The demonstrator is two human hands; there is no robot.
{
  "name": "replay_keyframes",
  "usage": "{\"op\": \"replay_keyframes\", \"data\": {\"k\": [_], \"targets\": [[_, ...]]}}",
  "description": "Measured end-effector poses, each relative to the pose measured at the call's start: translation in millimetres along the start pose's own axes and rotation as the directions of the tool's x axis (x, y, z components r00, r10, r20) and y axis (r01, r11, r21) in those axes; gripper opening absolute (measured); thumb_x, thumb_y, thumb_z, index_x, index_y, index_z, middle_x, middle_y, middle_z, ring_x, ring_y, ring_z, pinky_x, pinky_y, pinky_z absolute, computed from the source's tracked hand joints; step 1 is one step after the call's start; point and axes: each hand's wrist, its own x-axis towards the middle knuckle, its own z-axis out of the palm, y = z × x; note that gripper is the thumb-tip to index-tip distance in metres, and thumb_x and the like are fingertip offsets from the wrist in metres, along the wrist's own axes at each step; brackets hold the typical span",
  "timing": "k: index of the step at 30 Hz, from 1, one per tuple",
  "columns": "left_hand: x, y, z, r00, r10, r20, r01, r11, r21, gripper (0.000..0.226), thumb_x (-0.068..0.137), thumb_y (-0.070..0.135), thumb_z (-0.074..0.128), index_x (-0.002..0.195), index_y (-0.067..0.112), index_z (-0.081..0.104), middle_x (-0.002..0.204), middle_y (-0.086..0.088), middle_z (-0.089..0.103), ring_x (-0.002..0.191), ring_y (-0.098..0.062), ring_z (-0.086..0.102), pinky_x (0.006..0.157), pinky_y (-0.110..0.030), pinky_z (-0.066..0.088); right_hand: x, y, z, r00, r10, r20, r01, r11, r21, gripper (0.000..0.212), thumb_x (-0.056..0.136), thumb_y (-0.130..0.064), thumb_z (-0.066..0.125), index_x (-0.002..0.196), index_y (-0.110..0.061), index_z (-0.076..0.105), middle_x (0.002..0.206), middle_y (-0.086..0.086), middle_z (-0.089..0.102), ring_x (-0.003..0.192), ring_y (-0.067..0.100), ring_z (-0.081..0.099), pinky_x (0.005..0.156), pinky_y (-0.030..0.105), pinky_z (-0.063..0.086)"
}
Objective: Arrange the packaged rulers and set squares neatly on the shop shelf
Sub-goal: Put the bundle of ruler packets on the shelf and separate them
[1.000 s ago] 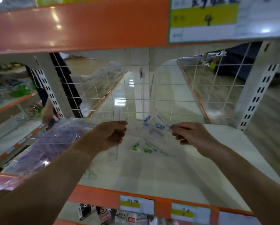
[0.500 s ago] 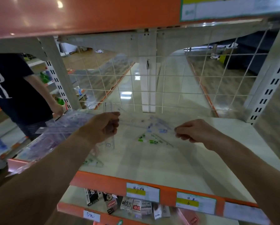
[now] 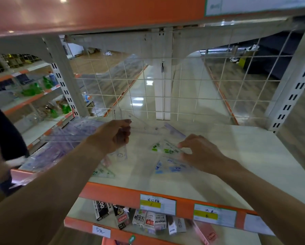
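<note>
Head view: left hand [image 3: 112, 137] is raised over the shelf's left-centre, forearm reaching in from near left. Its fingers and thumb are clamped on a clear triangular plastic set-square packet [image 3: 144, 125], tilted, off the board. Right hand [image 3: 201, 152] is lower, knuckles up, fingertips curled, pinching a glossy clear packet with green print [image 3: 166, 149] lying flat on the white laminate shelf board [image 3: 245, 156]. Blue-print clear packet [image 3: 173, 167] lies just nearer. Purple-tinted clear packets [image 3: 68, 137] are piled at the left edge.
</note>
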Motion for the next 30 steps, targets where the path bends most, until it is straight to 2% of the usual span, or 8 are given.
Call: {"op": "replay_keyframes", "data": {"k": [3,6,13,16,20,22,24,30], "targets": [[-2,1,-3,1.0,0.002,0.002,-0.002,1.0,-0.006,0.019,0.09,0.001,0.049,0.082,0.01,0.063,0.058,-0.004,0.054,0.042,-0.012,0.052,0.04,-0.017,0.042,13,-2,13,0.998,-0.054,0.012,0.054,0.997,-0.054,0.018,0.086,-0.022,0.051,0.083,-0.02,0.069,0.089,-0.004,0.048,0.098,0.022,0.054,0.07,0.026,0.036],[-4,2,-6,1.0,0.006,-0.007,-0.006,1.0,-0.017,0.019,0.09,0.0,0.049,0.082,0.009,0.063,0.054,-0.004,0.054,0.041,-0.012,0.051,0.04,-0.016,0.041,21,1,14,0.999,-0.041,-0.019,0.04,0.998,-0.038,0.021,0.085,-0.017,0.049,0.081,-0.021,0.07,0.086,-0.002,0.049,0.094,0.022,0.052,0.073,0.025,0.034],[-7,0,-7,1.0,-0.016,-0.004,0.016,1.0,-0.008,0.02,0.092,0.001,0.047,0.082,0.01,0.062,0.05,-0.003,0.053,0.043,-0.011,0.049,0.04,-0.015,0.04,42,7,14,0.997,-0.045,-0.059,0.043,0.999,-0.033,0.027,0.092,-0.016,0.046,0.104,-0.02,0.07,0.088,0.004,0.047,0.085,0.024,0.051,0.071,0.024,0.032],[-8,-1,-5,1.0,-0.017,0.003,0.017,1.0,0.002,0.019,0.092,0.001,0.047,0.083,0.009,0.062,0.052,-0.003,0.053,0.047,-0.012,0.048,0.041,-0.016,0.041,47,10,13,0.999,-0.044,-0.028,0.043,0.998,-0.037,0.027,0.093,-0.02,0.049,0.111,-0.022,0.069,0.092,0.0,0.046,0.098,0.024,0.055,0.077,0.023,0.036],[-7,-1,-3,1.0,-0.025,0.016,0.025,0.999,0.023,0.018,0.091,0.001,0.049,0.083,0.01,0.062,0.057,-0.003,0.052,0.047,-0.012,0.049,0.04,-0.017,0.041,39,17,19,0.992,-0.124,-0.032,0.123,0.992,-0.038,0.028,0.089,-0.02,0.048,0.104,-0.027,0.07,0.076,-0.009,0.038,0.091,0.018,0.053,0.074,0.023,0.033],[-7,-2,0,0.999,-0.033,0.022,0.032,0.999,0.028,0.017,0.091,0.001,0.05,0.083,0.01,0.062,0.06,-0.003,0.052,0.049,-0.012,0.049,0.041,-0.017,0.042,30,13,14,0.99,-0.131,-0.042,0.131,0.991,-0.008,0.023,0.09,-0.022,0.049,0.091,-0.034,0.068,0.083,-0.007,0.042,0.099,0.02,0.056,0.076,0.024,0.035],[-6,-2,1,0.999,-0.036,0.037,0.034,0.999,0.03,0.015,0.091,0.002,0.05,0.084,0.01,0.061,0.062,-0.004,0.051,0.05,-0.012,0.049,0.041,-0.018,0.042,17,8,5,0.99,-0.128,-0.055,0.129,0.992,0.015,0.024,0.091,-0.028,0.053,0.11,-0.033,0.067,0.099,-0.005,0.049,0.104,0.016,0.054,0.081,0.024,0.037],[-3,-3,9,0.998,-0.046,0.052,0.044,0.998,0.038,0.015,0.09,0.003,0.052,0.086,0.011,0.064,0.067,-0.004,0.054,0.051,-0.012,0.051,0.043,-0.017,0.044,-19,2,8,0.977,-0.155,0.145,0.16,0.987,-0.023,0.031,0.085,-0.044,0.061,0.115,-0.036,0.064,0.104,-0.008,0.048,0.105,0.012,0.049,0.091,0.029,0.042]]}}
